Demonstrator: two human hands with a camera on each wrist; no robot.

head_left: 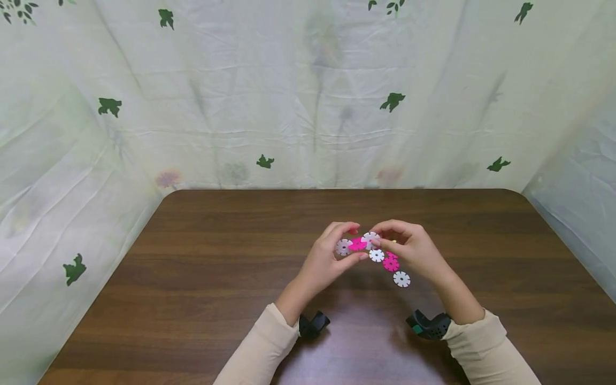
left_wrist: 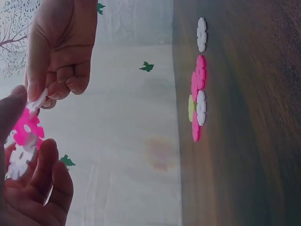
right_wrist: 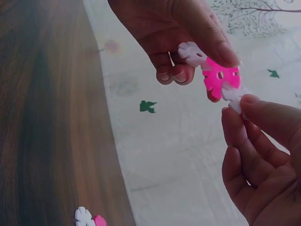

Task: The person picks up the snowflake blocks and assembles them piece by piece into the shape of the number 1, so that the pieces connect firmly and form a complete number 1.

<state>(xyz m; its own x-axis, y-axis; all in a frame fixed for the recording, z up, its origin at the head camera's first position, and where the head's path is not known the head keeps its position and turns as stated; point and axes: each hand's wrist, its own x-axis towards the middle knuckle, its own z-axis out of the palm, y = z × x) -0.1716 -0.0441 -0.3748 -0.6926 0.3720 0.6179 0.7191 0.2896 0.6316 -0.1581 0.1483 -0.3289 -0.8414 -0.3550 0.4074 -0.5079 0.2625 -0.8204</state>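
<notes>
Shows a short chain [head_left: 357,245] of three notched, flower-shaped plastic discs, white, pink and white, held in the air above the brown wood-grain table [head_left: 231,299]. Runs lengthwise from left to right, roughly parallel to the table's far edge, with the white ends pointing sideways. Grasped about the middle between thumb and fingers of the left hand [head_left: 327,256]; pinched at the right end by the right hand [head_left: 417,248]. Includes loose white discs [head_left: 401,279] and pink discs [head_left: 391,264] on the table. Reveals clearly, in the left wrist view, a yellow-green disc [left_wrist: 191,109] on the table, mostly hidden in the head view.
</notes>
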